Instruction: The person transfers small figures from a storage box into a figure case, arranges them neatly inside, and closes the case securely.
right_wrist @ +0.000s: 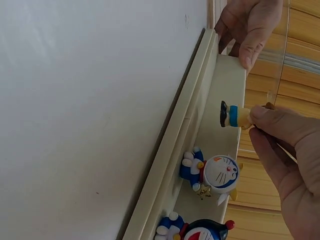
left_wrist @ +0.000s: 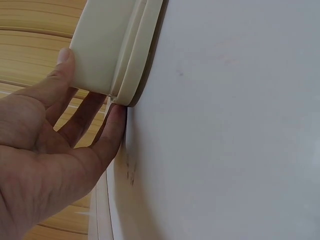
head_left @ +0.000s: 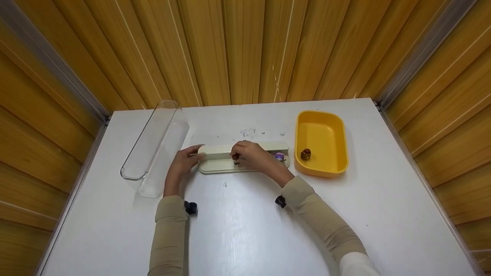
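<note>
Pinches a small toy in the right hand, over the cream stand. Grips its left end with the left hand. Already has blue-and-white toys there, with one brown toy left in the yellow box.

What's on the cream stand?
The right wrist view shows at least two figurines on the stand, one cut off; in the head view, the right hand hides the stand's middle and anything there.

A person's arms are pointing forward; the left hand is gripping, thumb spread from fingers, while the right hand is pinching, thumb against fingertips.
</note>
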Demonstrator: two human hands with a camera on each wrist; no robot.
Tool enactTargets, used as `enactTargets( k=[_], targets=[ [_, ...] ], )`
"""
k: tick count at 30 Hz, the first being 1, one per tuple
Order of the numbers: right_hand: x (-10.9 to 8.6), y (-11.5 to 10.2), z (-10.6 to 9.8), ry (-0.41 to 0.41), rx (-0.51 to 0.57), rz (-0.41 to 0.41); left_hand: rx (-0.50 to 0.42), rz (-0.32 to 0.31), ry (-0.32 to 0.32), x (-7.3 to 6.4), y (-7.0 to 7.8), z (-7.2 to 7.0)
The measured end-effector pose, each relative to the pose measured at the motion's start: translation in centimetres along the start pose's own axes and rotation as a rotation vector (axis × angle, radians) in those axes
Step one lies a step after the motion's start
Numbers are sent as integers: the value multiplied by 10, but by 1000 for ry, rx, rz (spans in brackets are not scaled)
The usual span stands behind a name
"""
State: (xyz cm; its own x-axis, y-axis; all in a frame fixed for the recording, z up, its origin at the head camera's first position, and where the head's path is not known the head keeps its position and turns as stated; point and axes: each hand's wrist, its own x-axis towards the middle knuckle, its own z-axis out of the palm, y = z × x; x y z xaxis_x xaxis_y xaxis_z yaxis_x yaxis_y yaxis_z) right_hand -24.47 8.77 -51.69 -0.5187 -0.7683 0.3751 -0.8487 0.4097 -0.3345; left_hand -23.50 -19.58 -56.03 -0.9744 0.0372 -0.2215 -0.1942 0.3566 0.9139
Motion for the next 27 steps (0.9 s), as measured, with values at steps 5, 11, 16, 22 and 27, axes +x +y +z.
enactTargets(
  k=[5, 11, 16, 22, 27],
  targets=[
    [2, 5, 3, -55, -25, 17, -40, 14, -6, -2, -3, 0],
    [2, 8, 5, -105, -81, 67, -53, 20, 2, -1, -3, 0],
    [2, 8, 4, -102, -88, 83, -38, 19, 1, -3, -1, -1],
    [2, 7, 4, -89, -132, 71, -42, 15, 4, -3, -1, 0],
    [1, 7, 4, -82, -133, 70, -47, 27, 13, -2, -1, 1]
  ],
)
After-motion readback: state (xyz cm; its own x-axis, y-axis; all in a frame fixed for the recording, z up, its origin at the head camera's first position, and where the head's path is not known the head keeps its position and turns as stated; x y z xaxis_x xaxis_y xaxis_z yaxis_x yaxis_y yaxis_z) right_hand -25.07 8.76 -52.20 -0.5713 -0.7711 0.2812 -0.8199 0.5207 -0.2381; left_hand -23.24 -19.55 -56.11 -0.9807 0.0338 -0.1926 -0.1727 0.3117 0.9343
